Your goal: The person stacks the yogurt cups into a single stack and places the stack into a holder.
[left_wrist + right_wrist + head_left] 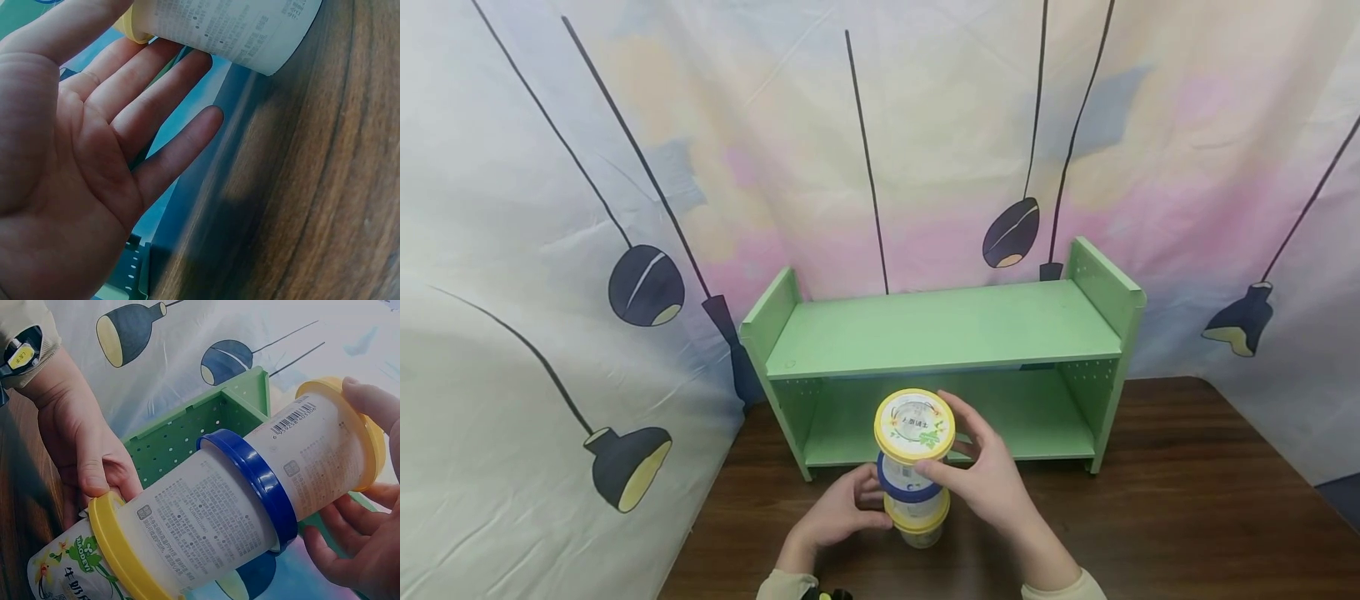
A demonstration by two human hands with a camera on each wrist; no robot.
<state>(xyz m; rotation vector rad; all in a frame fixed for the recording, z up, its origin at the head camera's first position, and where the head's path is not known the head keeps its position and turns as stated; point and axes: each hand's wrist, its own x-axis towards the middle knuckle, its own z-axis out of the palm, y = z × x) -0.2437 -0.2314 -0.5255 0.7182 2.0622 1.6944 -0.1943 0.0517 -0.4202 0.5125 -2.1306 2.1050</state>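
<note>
Three lidded paper cups stand in a column on the table. In the head view, the top cup [915, 425] has a yellow lid with a printed label, the middle cup has a blue lid [910, 490], and the bottom cup [922, 537] has a yellow one. My right hand [996, 479] holds the top cup, thumb and fingers around its lid. Beside the lower cups is my left hand [844, 510], its thumb at the bottom lid's edge. In the left wrist view its fingers extend loosely near the bottom cup [231, 31]. Small print and a barcode cover the top cup [312, 444].
Just behind the cups stands a green two-tier shelf [947, 329] with raised side panels. The brown wooden table [1195, 500] spreads to both sides. A hanging cloth [925, 150] painted with lamps forms the backdrop.
</note>
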